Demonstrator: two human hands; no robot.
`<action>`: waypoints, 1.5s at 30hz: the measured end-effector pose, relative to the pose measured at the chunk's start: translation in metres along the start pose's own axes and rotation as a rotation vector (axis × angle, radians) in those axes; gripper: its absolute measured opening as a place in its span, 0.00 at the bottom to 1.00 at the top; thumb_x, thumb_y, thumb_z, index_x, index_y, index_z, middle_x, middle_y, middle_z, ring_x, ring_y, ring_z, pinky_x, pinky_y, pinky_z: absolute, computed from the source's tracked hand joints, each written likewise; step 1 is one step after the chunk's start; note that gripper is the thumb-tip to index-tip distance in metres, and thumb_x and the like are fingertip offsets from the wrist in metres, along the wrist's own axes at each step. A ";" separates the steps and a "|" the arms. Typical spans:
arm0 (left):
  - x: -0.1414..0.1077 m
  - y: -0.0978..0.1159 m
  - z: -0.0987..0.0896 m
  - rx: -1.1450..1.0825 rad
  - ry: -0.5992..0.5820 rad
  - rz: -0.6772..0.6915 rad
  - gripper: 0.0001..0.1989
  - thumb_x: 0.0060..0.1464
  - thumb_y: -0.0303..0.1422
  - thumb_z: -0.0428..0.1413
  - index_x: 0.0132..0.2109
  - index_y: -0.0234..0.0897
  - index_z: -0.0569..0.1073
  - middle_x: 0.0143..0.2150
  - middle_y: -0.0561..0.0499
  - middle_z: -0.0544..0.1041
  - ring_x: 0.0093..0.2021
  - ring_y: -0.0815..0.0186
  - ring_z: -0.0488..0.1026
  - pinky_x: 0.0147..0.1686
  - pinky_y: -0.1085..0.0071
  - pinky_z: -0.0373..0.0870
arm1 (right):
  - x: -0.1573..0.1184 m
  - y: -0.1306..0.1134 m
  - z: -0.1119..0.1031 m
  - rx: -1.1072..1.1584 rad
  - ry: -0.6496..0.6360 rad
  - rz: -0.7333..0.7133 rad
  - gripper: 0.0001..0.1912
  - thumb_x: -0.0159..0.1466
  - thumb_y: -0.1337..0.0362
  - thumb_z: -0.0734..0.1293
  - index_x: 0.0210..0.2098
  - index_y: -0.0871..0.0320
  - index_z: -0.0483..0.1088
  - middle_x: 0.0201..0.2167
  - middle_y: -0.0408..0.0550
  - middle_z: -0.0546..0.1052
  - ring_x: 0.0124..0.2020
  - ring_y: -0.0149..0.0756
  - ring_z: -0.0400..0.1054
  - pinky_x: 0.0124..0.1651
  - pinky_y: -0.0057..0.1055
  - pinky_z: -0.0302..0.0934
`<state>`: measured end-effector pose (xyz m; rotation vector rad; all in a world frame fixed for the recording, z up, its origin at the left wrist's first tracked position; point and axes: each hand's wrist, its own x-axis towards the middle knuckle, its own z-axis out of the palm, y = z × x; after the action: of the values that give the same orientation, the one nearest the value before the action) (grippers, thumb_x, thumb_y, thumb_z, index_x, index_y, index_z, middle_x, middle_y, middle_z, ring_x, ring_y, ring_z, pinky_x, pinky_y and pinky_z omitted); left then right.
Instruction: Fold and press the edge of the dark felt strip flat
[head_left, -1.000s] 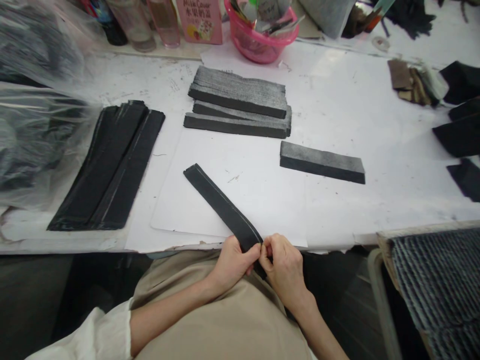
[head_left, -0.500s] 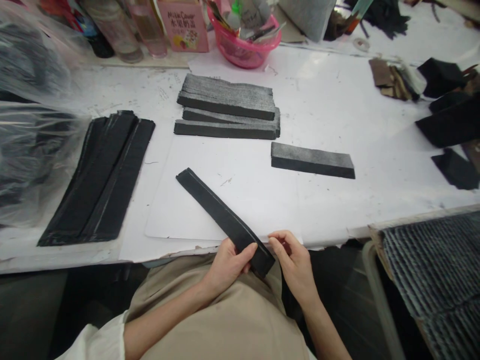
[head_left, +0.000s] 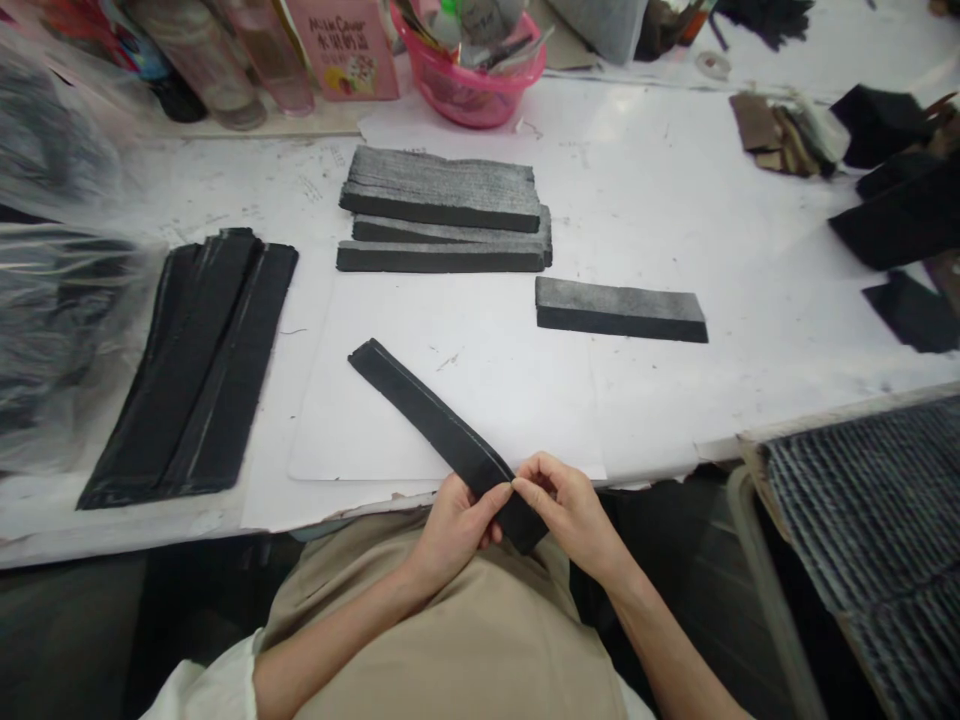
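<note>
A long black strip (head_left: 427,405), which looks like leather or coated fabric, slants from the white table down over my lap. Its near part is gripped by my left hand (head_left: 459,528), thumb on top and fingers underneath. My right hand (head_left: 564,505) pinches the strip's right edge, close to my left thumb. A pale line runs along that edge. Beyond the strip, folded grey-and-black strips (head_left: 442,190) are stacked on the table. One more folded strip (head_left: 621,310) lies apart to the right. Flat black pieces (head_left: 202,370) overlap one another at the left.
A pink basket (head_left: 472,95) of small items stands at the back beside a pink box (head_left: 345,50) and bottles. Clear plastic wrap (head_left: 75,340) covers dark material at far left. Dark scraps (head_left: 900,215) lie right. Ribbed grey material (head_left: 877,510) sits at the lower right, below the table edge.
My right hand has moved left from beside the strip onto its edge, and its fingertips now pinch there. My left hand keeps its hold. The view has shifted slightly.
</note>
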<state>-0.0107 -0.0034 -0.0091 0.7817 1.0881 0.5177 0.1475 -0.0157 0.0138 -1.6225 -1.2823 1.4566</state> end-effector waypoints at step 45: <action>0.001 0.002 0.000 -0.296 0.108 -0.035 0.11 0.49 0.37 0.60 0.34 0.34 0.71 0.26 0.56 0.68 0.22 0.74 0.61 0.21 0.78 0.58 | -0.019 -0.007 0.018 0.329 0.028 0.079 0.04 0.58 0.65 0.66 0.33 0.58 0.67 0.29 0.42 0.74 0.32 0.33 0.69 0.36 0.30 0.63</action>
<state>-0.0104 -0.0015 -0.0077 0.4796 1.0920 0.6802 0.1297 -0.0335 0.0235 -1.4799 -0.9133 1.5909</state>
